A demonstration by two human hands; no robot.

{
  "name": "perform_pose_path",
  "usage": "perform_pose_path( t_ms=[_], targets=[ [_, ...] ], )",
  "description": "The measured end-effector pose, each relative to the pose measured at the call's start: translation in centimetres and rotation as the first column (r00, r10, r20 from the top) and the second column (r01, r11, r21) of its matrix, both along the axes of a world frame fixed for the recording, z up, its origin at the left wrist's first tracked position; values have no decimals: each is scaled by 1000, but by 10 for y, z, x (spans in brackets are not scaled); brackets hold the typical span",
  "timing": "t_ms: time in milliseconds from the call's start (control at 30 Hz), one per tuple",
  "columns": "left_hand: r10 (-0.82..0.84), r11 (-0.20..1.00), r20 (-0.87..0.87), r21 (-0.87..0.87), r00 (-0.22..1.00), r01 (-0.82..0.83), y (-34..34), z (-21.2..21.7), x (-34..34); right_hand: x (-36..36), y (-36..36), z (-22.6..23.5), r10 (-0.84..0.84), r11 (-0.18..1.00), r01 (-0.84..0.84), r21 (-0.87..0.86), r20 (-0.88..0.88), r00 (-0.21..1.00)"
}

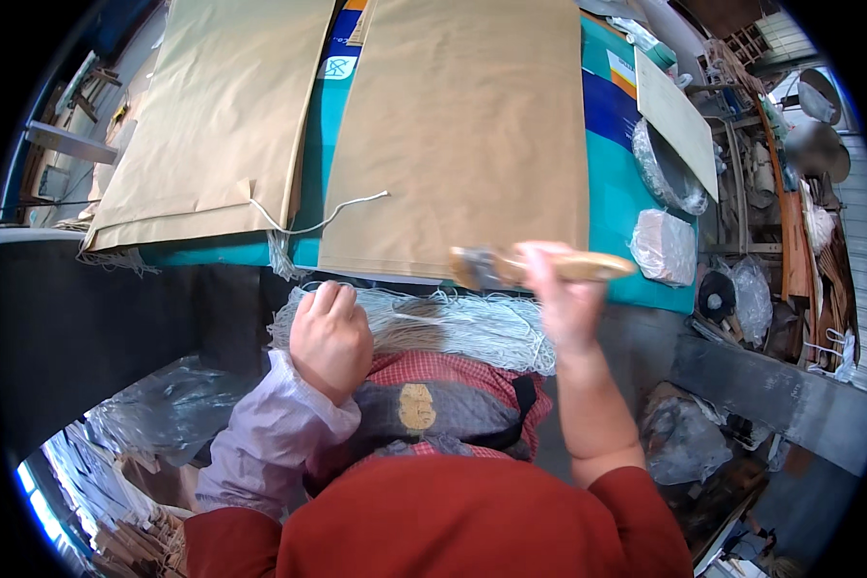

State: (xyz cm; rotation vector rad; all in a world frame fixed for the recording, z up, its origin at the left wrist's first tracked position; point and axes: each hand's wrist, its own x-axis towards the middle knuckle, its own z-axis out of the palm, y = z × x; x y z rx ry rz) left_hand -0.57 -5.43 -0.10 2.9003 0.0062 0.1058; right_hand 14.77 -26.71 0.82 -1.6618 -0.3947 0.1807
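My right hand (564, 294) grips a flat brush by its wooden handle (602, 266), with the bristles pointing left over the near edge of a brown paper stack (462, 144). My left hand (332, 337) is curled closed beside a bundle of white strings (453, 328) lying across my lap; anything inside its fingers is hidden. Further left lies a second pile of brown paper pieces (212, 125), like bags or sheets. A white cord (332, 209) comes out of its near right corner and curves onto the stack in front of me.
Both piles rest on a teal covered table (609, 193). At its right side are a plastic-wrapped bowl (660, 169), a pale board (677, 125) and a wrapped whitish block (663, 248). A grey beam (780, 400) runs at right, near crumpled plastic bags (682, 438).
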Motion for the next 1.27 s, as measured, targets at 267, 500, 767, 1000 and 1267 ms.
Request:
perform_pose_path(
  t_ms=[267,500,767,1000,1267],
  targets=[
    [5,994,0,109,1000,-5,13,-27,23,-2,107,-28,142,989,-145,31,72,987],
    [10,988,-206,155,978,23,6,-38,27,30,34,-32,31,811,206,-547,392,919],
    [8,994,-125,108,992,5,9,-42,23,39,13,-17,37,752,338,-566,548,836],
    [-3,995,-133,99,991,16,7,-37,27,-8,76,-19,25,1000,-23,-13,154,988],
    [45,990,-222,140,974,-14,5,-41,28,17,32,-37,15,957,59,-284,252,968]
  ],
)
